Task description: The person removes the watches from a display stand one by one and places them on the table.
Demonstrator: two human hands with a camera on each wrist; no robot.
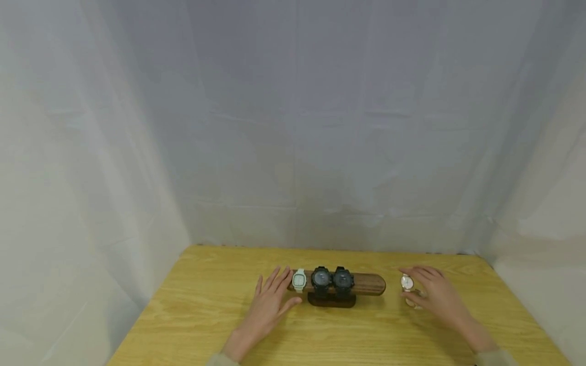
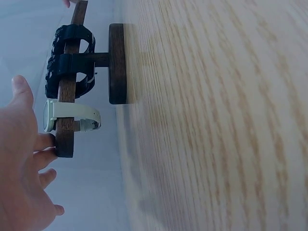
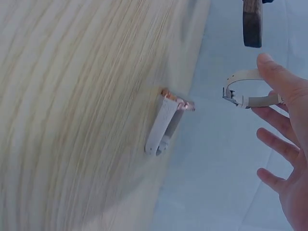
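Note:
A dark wooden watch stand (image 1: 370, 284) carries a pale mint watch (image 1: 299, 280) at its left end and two black watches, the left one (image 1: 322, 277) and the right one (image 1: 343, 279), beside it. My left hand (image 1: 267, 307) touches the bar's left end with extended fingertips, its thumb held apart. Right of the stand, my right hand (image 1: 435, 295) pinches a white-strapped watch (image 3: 248, 75) between thumb and finger, above the table. Its strap is fastened in a loop. Another white-strapped watch (image 3: 162, 125) with a rose-gold case lies on the table below that hand, partly hidden in the head view.
The stand's dark base (image 1: 331, 300) rests on the light wooden table (image 1: 197, 300). White curtains (image 1: 293, 127) hang behind and on both sides of the table.

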